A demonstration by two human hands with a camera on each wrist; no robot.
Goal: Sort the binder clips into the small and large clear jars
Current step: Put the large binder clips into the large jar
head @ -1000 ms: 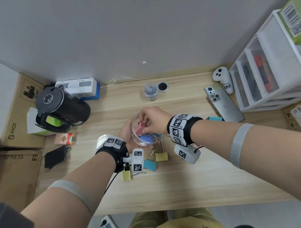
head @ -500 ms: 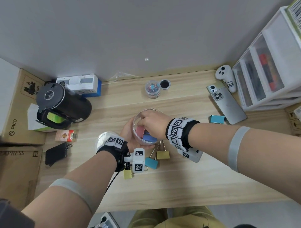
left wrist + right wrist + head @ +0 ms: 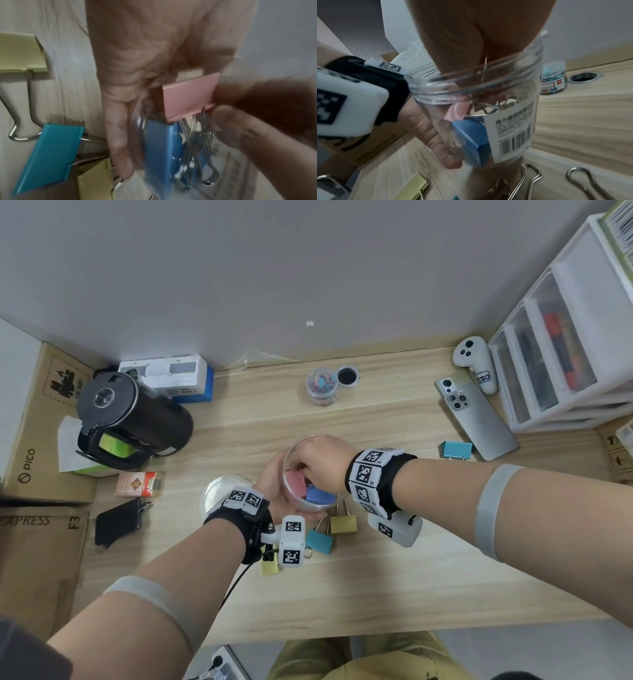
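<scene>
My left hand (image 3: pixel 272 486) grips the large clear jar (image 3: pixel 287 463) from the left, slightly tilted above the desk. My right hand (image 3: pixel 318 460) reaches into its mouth, pinching the wire handles of a pink binder clip (image 3: pixel 188 96) held against the inner wall. A blue clip (image 3: pixel 471 142) lies at the jar's bottom. The small jar (image 3: pixel 322 386) with tiny coloured clips stands farther back. Loose on the desk are a teal clip (image 3: pixel 318 541), a yellow clip (image 3: pixel 343 523), a pale yellow clip (image 3: pixel 269 568) under my left wrist, and another teal clip (image 3: pixel 455 449) by the phone.
A round lid (image 3: pixel 217 494) lies left of my left hand. A black kettle (image 3: pixel 133 422) and cardboard boxes (image 3: pixel 37 474) fill the left side. A phone (image 3: pixel 479 419), a white controller (image 3: pixel 474 364) and plastic drawers (image 3: pixel 561 347) sit at the right. A round hole (image 3: pixel 347 376) lies beside the small jar.
My right hand has pushed the pink clip down from the jar's mouth to deep inside it. The left hand has kept hold of the jar.
</scene>
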